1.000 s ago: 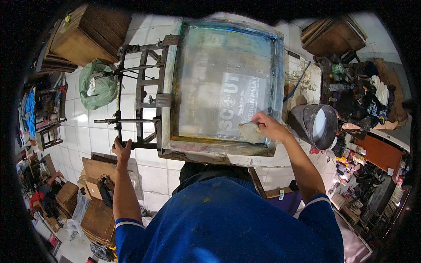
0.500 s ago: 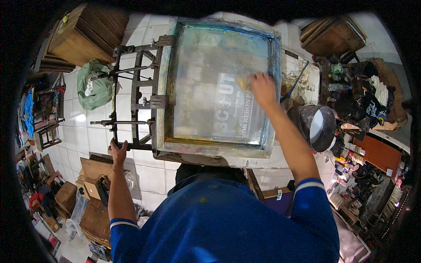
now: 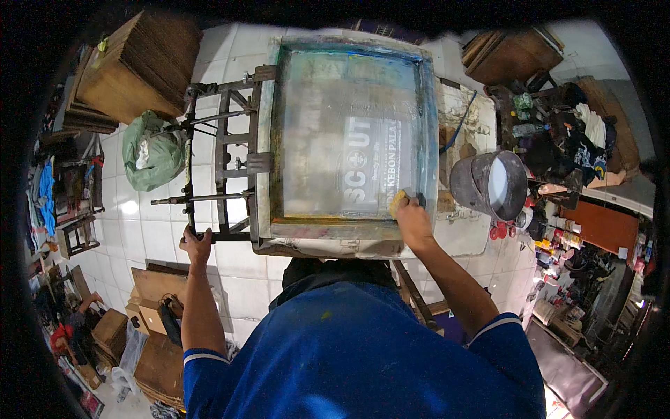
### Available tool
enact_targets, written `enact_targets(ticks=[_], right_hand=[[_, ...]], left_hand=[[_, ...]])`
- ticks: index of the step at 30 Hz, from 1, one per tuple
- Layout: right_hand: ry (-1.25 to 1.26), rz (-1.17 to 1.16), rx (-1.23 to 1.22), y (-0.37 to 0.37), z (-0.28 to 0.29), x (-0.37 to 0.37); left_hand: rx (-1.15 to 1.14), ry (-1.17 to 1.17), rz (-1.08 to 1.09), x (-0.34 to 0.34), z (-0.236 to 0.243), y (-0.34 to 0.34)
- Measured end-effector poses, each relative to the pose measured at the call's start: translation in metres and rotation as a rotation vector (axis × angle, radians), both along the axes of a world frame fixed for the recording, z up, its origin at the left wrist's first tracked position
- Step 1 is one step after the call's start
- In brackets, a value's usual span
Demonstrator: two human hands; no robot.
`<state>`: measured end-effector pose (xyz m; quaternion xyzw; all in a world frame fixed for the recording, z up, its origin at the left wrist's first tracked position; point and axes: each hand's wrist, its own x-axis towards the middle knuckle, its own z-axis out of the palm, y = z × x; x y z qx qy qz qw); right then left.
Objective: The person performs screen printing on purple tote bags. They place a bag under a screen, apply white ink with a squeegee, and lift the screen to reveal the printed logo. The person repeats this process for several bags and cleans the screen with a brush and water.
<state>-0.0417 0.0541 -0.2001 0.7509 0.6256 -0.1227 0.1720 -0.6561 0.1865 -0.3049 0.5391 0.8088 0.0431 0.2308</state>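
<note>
A framed printing screen (image 3: 307, 140) lies in front of me, its mesh wet and greyish with pale lettering on the right half. At its near right corner my right hand (image 3: 413, 218) grips a yellowish sponge (image 3: 398, 202) against the mesh. The fingers partly cover the sponge. My left hand (image 3: 196, 244) is closed round the near end of a dark metal hinge frame (image 3: 223, 140), which is clamped to the screen's left side. Blue and green ink stains mark the far and right inner edges of the screen's frame.
A dark bucket (image 3: 488, 185) with whitish liquid stands right of the screen. A blue strip (image 3: 457, 122) lies on the stained tabletop. Left are a green plastic bag (image 3: 157, 164) and stacked brown boards (image 3: 136, 66). Bottles and cloths crowd the far right; another person (image 3: 63, 339) is at lower left.
My right hand has moved the sponge nearer to me, from the middle right of the mesh to its near right corner. The left hand stays on the hinge frame.
</note>
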Motion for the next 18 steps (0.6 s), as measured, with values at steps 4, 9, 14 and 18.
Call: enact_targets(ticks=[4, 9, 14, 18], right_hand=[[0.091, -0.197, 0.091, -0.003, -0.012, 0.001], [0.638, -0.466, 0.389, 0.016, -0.038, -0.043], [1.252, -0.768, 0.466, 0.015, 0.002, 0.0], [1.26, -0.719, 0.885, -0.01, 0.085, 0.115]], left_hand=[[0.038, 0.051, -0.059, -0.002, -0.007, 0.001], [0.01, 0.064, -0.091, -0.002, -0.014, 0.005], [0.23, -0.204, -0.111, -0.005, -0.003, -0.017], [0.497, -0.231, -0.093, -0.007, -0.018, -0.094]])
